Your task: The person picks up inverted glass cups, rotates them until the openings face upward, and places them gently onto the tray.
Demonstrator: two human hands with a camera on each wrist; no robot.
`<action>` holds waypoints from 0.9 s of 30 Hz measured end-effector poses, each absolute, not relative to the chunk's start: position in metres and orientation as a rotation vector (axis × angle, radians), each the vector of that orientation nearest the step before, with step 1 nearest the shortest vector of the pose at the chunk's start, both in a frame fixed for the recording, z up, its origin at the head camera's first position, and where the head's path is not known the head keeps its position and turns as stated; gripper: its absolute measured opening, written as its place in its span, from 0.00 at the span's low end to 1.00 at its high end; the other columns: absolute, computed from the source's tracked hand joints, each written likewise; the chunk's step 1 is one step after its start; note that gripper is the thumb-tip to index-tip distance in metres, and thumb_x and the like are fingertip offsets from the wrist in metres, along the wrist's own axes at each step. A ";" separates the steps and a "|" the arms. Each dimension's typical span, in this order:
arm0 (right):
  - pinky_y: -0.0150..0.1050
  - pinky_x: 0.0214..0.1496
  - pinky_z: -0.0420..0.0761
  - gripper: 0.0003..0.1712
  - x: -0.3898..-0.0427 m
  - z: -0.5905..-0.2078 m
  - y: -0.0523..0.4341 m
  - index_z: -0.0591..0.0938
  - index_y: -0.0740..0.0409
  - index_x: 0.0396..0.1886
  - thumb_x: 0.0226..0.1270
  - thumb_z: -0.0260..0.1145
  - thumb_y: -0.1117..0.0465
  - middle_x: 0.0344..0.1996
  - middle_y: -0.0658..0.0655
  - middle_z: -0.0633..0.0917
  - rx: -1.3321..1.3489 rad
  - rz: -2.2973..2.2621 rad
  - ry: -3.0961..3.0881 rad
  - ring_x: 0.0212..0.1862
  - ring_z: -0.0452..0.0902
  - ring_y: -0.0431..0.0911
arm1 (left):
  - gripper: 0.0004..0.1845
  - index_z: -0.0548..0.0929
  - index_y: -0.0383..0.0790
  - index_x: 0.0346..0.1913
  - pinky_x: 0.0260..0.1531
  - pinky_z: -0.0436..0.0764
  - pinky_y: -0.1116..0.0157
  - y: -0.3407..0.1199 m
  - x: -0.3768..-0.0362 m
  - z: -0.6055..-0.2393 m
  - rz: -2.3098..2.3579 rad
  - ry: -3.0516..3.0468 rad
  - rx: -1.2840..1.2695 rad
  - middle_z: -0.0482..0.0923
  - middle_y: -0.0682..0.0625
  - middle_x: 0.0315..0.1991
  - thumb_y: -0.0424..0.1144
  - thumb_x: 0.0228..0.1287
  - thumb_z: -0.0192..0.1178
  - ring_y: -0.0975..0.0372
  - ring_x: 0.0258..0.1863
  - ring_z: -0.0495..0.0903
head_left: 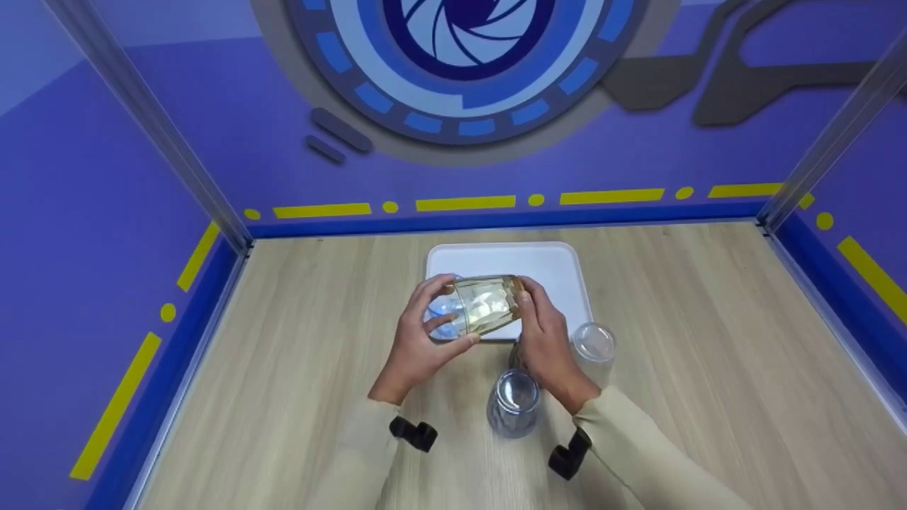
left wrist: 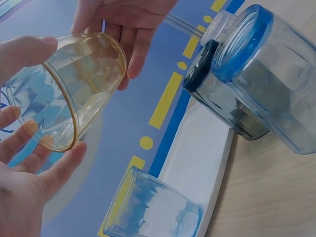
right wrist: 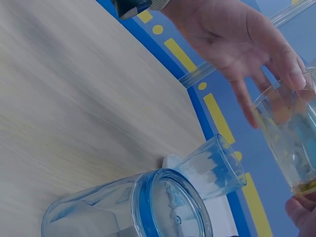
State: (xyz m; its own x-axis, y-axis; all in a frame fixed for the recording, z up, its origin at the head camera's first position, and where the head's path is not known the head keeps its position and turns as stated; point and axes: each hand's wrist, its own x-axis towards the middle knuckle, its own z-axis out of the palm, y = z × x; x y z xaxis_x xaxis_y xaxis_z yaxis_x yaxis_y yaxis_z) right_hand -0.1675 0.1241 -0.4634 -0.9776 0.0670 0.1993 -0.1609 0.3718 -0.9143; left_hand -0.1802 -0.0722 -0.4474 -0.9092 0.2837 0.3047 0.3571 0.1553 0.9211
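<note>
An amber-tinted drinking glass [head_left: 489,304] lies tilted on its side between my two hands, raised over the white tray [head_left: 560,262]. My left hand [head_left: 418,347] grips it round the wide rim, thumb on one side and fingers spread on the other. At the narrow base end, my right hand [head_left: 549,347] holds it with thumb and fingers. A blue-tinted glass [left wrist: 158,210] stands on the tray behind the left hand, partly hidden in the head view.
Upside down on the wooden table [head_left: 297,368] stand a clear glass [head_left: 514,407] between the forearms and another clear glass [head_left: 595,345] right of the right hand. A dark-tinted glass [left wrist: 232,108] is mostly hidden by that hand in the head view. Blue panels [head_left: 177,142] enclose the table.
</note>
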 end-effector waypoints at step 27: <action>0.50 0.66 0.73 0.26 -0.170 -0.464 0.136 0.66 0.55 0.68 0.78 0.46 0.48 0.63 0.58 0.76 0.064 1.598 -2.454 0.65 0.72 0.51 | 0.44 0.65 0.57 0.69 0.55 0.80 0.62 -0.081 -0.202 -0.454 -1.661 -2.325 -0.669 0.63 0.56 0.68 0.43 0.48 0.76 0.58 0.65 0.67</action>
